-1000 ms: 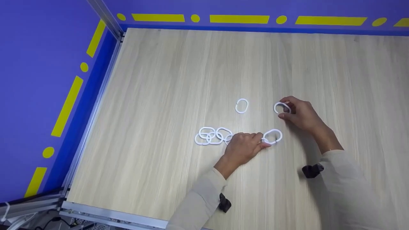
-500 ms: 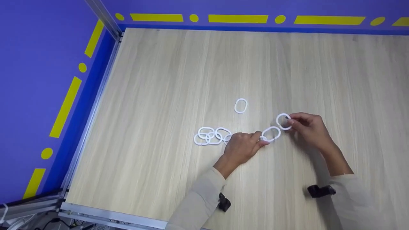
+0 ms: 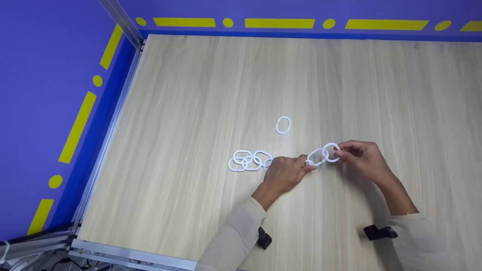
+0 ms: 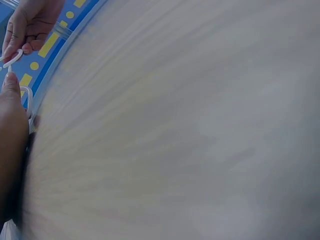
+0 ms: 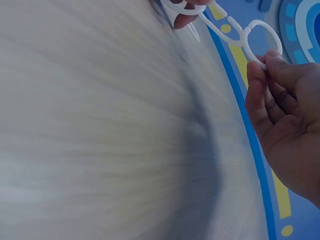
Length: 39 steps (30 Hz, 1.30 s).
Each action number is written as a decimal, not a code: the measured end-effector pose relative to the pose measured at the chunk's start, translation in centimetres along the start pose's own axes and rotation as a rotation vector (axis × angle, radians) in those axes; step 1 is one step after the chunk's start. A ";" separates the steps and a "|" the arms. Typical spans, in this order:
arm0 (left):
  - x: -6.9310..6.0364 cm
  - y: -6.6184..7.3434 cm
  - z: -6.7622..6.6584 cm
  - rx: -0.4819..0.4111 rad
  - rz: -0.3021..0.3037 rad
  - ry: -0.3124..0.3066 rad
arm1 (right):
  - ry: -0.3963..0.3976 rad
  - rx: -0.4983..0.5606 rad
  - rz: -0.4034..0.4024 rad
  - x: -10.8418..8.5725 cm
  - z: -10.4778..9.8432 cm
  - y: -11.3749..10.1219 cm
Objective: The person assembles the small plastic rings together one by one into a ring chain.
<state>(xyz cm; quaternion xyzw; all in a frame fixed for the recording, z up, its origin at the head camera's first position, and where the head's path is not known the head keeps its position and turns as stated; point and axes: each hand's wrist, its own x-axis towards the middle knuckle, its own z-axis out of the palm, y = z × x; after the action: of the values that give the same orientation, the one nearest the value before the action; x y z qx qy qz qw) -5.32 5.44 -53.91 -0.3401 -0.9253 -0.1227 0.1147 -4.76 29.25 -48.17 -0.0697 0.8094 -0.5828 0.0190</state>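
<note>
My left hand [image 3: 284, 174] pinches a chain of white plastic C-shaped links [image 3: 243, 151] between thumb and forefinger. Part of the chain lies to its left on the table, and some of it is hidden beneath the hand. An end link [image 3: 314, 151] sticks out to the right of the fingertips. My right hand [image 3: 364, 160] pinches another white link [image 3: 331, 144] by its right side, thumb against fingers. That link overlaps the end link in the head view; in the right wrist view the held link [image 5: 276, 36] meets it near its gap.
One loose white link [image 3: 289, 126] lies on the wood-grain table [image 3: 188, 113] beyond the hands. Blue panels [image 3: 64, 75] with yellow marks stand along the left and far edges. A metal rail [image 3: 131, 256] runs along the near left edge.
My right hand has come nearer and then leftward with its link, from apart to overlapping the chain's end link. The left hand has stayed in place, gripping the chain.
</note>
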 end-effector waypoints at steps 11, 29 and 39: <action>0.0 0.1 0.1 -0.006 0.000 0.010 | 0.080 -0.133 -0.090 0.0 1.7 0.3; 0.0 -0.1 0.1 0.028 -0.004 0.056 | 0.158 -0.306 -0.128 -0.1 2.8 0.4; 0.0 0.1 0.2 0.027 0.012 0.048 | 0.179 -0.336 -0.103 0.0 3.4 1.3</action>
<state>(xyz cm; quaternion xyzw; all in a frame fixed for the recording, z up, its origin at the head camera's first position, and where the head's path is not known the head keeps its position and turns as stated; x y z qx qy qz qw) -5.30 5.55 -54.07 -0.3410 -0.9218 -0.1174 0.1420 -4.46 26.47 -50.52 -0.0610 0.8891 -0.4436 -0.0950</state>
